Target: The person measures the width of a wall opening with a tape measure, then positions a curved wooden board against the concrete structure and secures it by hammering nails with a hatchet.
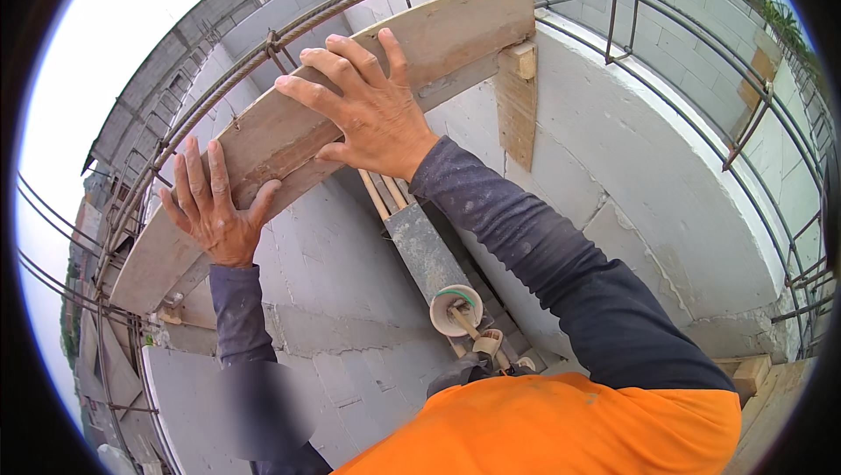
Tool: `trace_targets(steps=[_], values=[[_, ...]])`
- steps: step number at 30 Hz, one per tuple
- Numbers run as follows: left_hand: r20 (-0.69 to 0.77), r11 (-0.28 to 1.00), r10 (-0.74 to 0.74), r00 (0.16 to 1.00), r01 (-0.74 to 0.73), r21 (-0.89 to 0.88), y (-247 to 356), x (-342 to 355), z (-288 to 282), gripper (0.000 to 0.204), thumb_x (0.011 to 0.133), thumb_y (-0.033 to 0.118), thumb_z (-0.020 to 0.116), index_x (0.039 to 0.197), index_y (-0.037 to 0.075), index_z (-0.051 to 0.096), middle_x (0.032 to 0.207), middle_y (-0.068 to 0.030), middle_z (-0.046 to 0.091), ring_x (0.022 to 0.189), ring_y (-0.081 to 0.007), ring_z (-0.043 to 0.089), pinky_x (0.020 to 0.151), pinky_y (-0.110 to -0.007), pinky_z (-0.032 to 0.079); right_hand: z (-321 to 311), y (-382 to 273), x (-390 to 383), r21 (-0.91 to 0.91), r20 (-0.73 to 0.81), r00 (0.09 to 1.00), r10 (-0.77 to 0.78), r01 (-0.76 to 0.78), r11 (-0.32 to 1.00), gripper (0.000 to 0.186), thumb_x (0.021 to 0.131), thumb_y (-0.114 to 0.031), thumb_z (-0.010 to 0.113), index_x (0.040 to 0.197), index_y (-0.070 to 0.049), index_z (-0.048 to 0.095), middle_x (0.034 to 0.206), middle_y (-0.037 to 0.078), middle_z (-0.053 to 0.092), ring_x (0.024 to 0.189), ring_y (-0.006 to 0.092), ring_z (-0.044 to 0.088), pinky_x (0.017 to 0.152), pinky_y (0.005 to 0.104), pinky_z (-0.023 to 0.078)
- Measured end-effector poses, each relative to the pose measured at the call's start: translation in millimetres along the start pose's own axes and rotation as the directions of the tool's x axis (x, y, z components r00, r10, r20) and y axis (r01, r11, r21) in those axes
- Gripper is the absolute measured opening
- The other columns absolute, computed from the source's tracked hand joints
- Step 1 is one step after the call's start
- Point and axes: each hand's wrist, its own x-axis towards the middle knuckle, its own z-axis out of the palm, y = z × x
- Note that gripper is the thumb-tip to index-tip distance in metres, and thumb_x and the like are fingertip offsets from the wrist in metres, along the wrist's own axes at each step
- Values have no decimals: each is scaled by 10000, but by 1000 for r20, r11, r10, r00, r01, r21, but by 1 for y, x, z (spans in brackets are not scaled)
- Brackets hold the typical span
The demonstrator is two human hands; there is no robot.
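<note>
Left-hand fingers point(194, 175) and right-hand fingers point(321, 95) spread apart, laid on the board, not clamped. Tips sit at or near its far edge; can't tell if any hook over. Both thumbs lie toward the near side.

Left hand point(217, 223) is toward the lower-left end, right hand point(378, 125) around mid-length. Long stretch past the right hand has no hand on it. Board point(477, 24) spans the gap between two pale walls, running lower left to upper right, just inside the rusty rods point(337, 7).

My take: flat palms push and steady well but won't catch a drop. Load both evenly; spread the hands wider if the right end rocks. Thumbs clear of the lower edge, since a pinch there looks the likeliest trouble.

Edges: far side is tight, rods right behind the fingertips. Wood bracket point(515, 116) sits under the right end, close to the right wall point(666, 186). Most open room is the gap below, toward the body, with a grey plank point(425, 243) and white bucket point(439, 314) down in it.
</note>
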Motion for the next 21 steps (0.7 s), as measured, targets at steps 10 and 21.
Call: trace_targets(steps=[10,21], values=[[-142,996,75,987,-80,-27,1,-6,14,912,788,806,687,1494,243,559,1509,-3,553,1409,-223,463,1182,-494,249,-37,-43,-163,333,-51,902,429,-390,859,936,764,-442,874,1550,-251,403,1542,141,400,1463,389,344,1192,598,297],[-171,992,121,978,-124,-7,-12,-14,31,1012,726,893,644,1400,138,619,1381,-73,604,1361,-279,466,1146,-536,264,-390,-243,-794,-284,-204,-819,536,-474,-833,446,936,-376,688,1302,-122,686,1204,107,701,968,250,669,824,462,533]])
